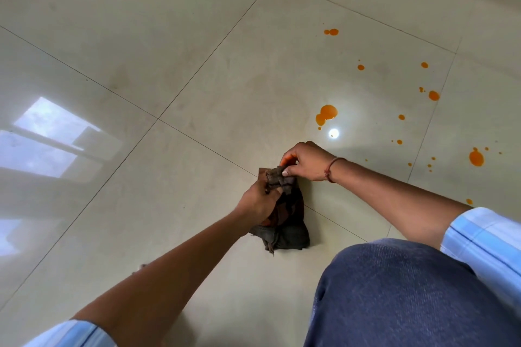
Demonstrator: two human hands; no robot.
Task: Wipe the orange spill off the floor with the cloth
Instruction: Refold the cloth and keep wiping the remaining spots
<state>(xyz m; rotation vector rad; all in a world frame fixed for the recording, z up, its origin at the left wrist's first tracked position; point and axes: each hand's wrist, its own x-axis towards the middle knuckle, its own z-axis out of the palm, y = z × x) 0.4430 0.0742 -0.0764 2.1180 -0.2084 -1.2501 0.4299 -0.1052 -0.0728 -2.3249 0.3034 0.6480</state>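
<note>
left hand (258,201) clenched, right hand (306,162) pinching, forearms extended

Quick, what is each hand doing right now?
Left hand: grips the cloth.
Right hand: pinches the cloth's bunched top.

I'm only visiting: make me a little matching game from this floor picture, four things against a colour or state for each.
Things:
1 cloth
2 spill
3 wristband
4 knee

Descriptions:
a) blue, bottom right
b) orange, scattered drops
c) dark, bunched up
d) reddish, thin loop

Pairs: 1-c, 2-b, 3-d, 4-a
</note>
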